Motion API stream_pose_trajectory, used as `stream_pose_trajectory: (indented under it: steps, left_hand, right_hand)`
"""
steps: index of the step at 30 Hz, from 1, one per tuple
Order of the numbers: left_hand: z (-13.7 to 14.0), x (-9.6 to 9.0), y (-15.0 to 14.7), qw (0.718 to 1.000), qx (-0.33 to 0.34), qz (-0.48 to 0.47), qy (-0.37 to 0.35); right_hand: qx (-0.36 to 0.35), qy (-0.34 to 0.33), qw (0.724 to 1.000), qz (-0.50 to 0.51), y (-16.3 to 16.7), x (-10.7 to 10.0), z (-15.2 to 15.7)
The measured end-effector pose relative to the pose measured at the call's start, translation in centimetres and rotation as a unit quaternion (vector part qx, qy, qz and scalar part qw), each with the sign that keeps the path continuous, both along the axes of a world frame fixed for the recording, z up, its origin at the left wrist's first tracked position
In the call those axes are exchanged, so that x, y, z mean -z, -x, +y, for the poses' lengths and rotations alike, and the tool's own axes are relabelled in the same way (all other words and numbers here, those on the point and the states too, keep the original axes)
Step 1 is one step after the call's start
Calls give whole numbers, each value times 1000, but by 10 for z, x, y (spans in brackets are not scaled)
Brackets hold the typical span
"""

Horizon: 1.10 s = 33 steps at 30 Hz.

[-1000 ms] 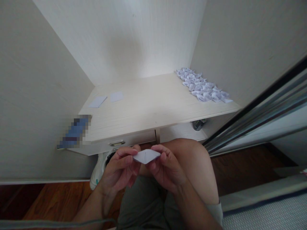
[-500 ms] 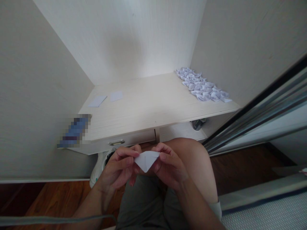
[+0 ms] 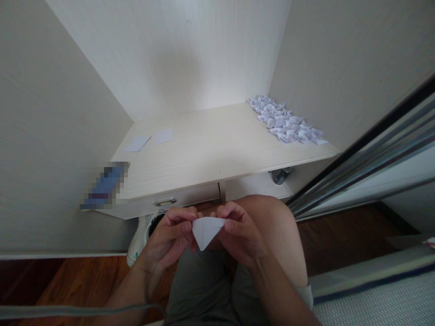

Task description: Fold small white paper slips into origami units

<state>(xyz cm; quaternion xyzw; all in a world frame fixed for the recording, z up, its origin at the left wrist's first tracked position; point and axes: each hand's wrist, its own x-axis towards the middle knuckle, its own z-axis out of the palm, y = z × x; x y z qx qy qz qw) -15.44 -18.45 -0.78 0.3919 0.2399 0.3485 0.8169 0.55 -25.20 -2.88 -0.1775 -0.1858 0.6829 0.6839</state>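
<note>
A small piece of folded white paper (image 3: 207, 231), triangular with its point downward, is held over my lap. My left hand (image 3: 173, 235) pinches its left corner between thumb and fingers. At the right corner, my right hand (image 3: 239, 233) grips it the same way. Creases show on the face toward me; the back of the paper is hidden, and some fingertips are tucked behind its top edge.
Many folded white paper pieces (image 3: 288, 120) lie in rows on the right of the white desk (image 3: 204, 149). Flat paper sheets (image 3: 137, 143) rest at its left, near a blurred-out blue item (image 3: 105, 185). Below are a drawer (image 3: 183, 197) and a dark can (image 3: 281, 175) on a shelf.
The folded paper has tilted, and its lower point has swung slightly down and left. Fingers of both hands have shifted closer together behind its top edge.
</note>
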Motion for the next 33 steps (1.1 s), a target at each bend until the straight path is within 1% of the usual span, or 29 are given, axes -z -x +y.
stream_pose_trajectory:
  steps: [7,10,15,18,20,26,30,33]
  left_hand:
    - [-4,0,-3,1000,-13,-1,14]
    - [-6,3,-5,999,-10,-14,30]
    - [-6,6,-9,997,-54,-22,46]
    - [-7,6,-9,996,-59,-10,66]
    - [-7,7,-7,996,-53,0,77]
    - [-6,9,-2,997,-6,4,77]
    - [-7,10,-3,996,-1,-10,86]
    - [-7,10,-4,997,11,-4,73]
  right_hand:
    - [29,-15,999,9,2,6,0]
    - [32,-1,999,6,2,5,0]
    - [18,38,999,10,0,4,1]
    - [7,50,999,3,-1,5,0]
    - [0,53,999,-4,-2,6,-1]
    - [-28,61,998,-14,-4,9,-1]
    - [-49,59,997,-7,-7,14,-2]
    - [-64,56,996,-7,-9,16,-3]
